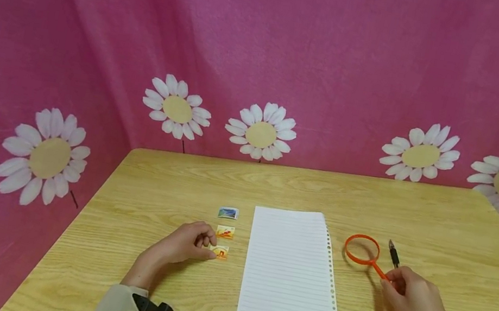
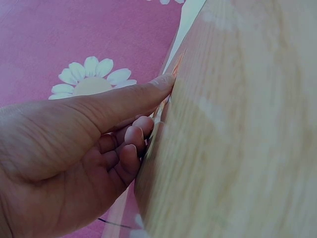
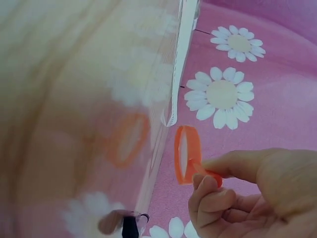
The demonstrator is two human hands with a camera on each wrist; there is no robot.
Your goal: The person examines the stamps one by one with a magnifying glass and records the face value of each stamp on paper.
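My right hand (image 1: 414, 293) grips the handle of an orange magnifying glass (image 1: 374, 264), its round frame pointing to the far left. In the right wrist view the magnifying glass (image 3: 199, 163) is held above the table, thumb on one side of the handle and curled fingers on the other. My left hand (image 1: 187, 242) rests at the left edge of the nearest orange-yellow stamp (image 1: 221, 252), the thumb touching it. Beyond it lie another orange-yellow stamp (image 1: 225, 232) and a blue-green stamp (image 1: 228, 212). The left thumb (image 2: 161, 83) is straight; the other fingers are loosely bent.
A lined sheet of paper (image 1: 290, 278) with a perforated right edge lies between the hands. A black pen (image 1: 394, 254) lies just beyond my right hand. All rest on a glossy wooden table (image 1: 167, 175), with a pink daisy-patterned cloth (image 1: 342, 72) behind and at the left.
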